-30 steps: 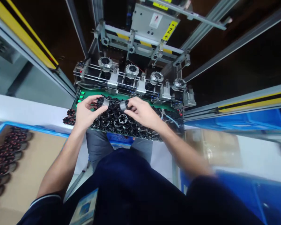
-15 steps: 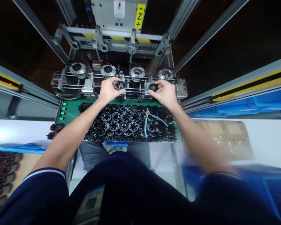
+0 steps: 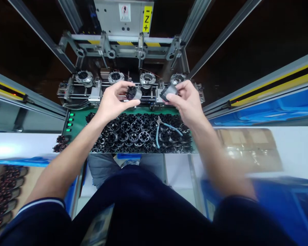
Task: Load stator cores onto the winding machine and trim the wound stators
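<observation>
My left hand [image 3: 110,104] pinches a motor stator [image 3: 135,93], a short grey metal cylinder with black plastic ends, between thumb and fingers. A second stator [image 3: 170,90], tilted, sits in the grip of my right hand [image 3: 190,102]. Both are held in the air in front of a row of round metal fixtures [image 3: 147,79]. Black parts sit in the two left fixtures; the third shows an open ring. Below my hands, many stators [image 3: 136,126] stand packed together on a green work surface [image 3: 78,119].
Blue-handled cutting pliers [image 3: 159,120] lie on top of the stators. Metal frame posts and yellow-edged sensor bars [image 3: 272,85] flank the machine. At left is a blue bin [image 3: 38,162] of copper-wound parts; at right, a taped cardboard box [image 3: 251,150] and blue crates [image 3: 269,116].
Both hands have drawn back towards me from the fixtures, and the stators have tipped so their grey sides show. The view has shifted slightly.
</observation>
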### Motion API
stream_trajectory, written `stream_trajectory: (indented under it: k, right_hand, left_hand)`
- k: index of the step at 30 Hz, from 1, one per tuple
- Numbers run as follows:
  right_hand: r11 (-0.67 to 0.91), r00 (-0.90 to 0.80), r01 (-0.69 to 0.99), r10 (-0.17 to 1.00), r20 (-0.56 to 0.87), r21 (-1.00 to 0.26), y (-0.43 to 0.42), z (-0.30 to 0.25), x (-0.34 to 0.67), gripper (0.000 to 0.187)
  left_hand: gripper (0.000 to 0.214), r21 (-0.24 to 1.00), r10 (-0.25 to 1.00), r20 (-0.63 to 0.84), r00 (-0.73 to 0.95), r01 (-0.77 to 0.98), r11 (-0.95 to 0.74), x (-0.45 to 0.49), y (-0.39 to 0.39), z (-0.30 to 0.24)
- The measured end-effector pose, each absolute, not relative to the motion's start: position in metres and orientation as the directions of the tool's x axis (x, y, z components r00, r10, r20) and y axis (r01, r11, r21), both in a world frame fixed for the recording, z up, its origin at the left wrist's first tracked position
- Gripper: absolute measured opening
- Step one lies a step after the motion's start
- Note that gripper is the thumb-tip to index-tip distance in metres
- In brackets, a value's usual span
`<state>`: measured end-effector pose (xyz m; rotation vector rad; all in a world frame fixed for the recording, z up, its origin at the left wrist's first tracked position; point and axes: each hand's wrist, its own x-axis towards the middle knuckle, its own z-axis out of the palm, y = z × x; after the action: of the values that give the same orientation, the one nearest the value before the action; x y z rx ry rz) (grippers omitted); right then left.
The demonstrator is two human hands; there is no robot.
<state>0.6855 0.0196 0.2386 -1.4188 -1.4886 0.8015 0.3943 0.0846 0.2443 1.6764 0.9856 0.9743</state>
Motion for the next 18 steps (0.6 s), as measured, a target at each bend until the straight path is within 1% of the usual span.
stream_trajectory:
  k: [2,4,6,8,10,13,15,18]
  right_hand:
    - [0.112,0.007,0.178,0.993,0.115,-0.978,-0.012,0.261,0.666,0.074]
    - [0.071,-0.050,0.020,0.996,0.070,-0.997,-0.040,0.283,0.649,0.070]
    - [0.045,-0.097,-0.080,0.994,0.053,-0.996,-0.060,0.301,0.636,0.064]
    - [0.034,-0.120,-0.143,0.991,0.052,-0.989,-0.073,0.314,0.628,0.059]
    - [0.027,-0.121,-0.182,0.991,0.050,-0.983,-0.083,0.323,0.623,0.058]
    - [0.009,-0.130,-0.189,0.991,0.034,-0.982,-0.094,0.331,0.618,0.063]
    - [-0.018,-0.140,-0.164,0.990,0.005,-0.986,-0.101,0.335,0.615,0.067]
    - [-0.030,-0.163,-0.104,0.987,-0.013,-0.994,-0.110,0.336,0.611,0.079]
  left_hand:
    - [0.064,0.989,0.916,0.136,0.378,-0.005,-0.145,0.392,0.050,0.271]
    - [0.060,0.992,0.905,0.080,0.418,-0.120,-0.032,0.389,0.020,0.296]
    - [0.055,0.984,0.880,0.025,0.475,-0.168,0.063,0.384,-0.002,0.315]
    - [0.050,0.977,0.854,-0.016,0.521,-0.173,0.124,0.378,-0.017,0.326]
    - [0.045,0.974,0.839,-0.040,0.542,-0.167,0.155,0.372,-0.027,0.330]
    - [0.040,0.968,0.843,-0.051,0.536,-0.181,0.173,0.363,-0.038,0.327]
    - [0.042,0.962,0.848,-0.063,0.526,-0.194,0.192,0.360,-0.044,0.325]
    - [0.049,0.951,0.852,-0.094,0.516,-0.207,0.230,0.360,-0.051,0.326]
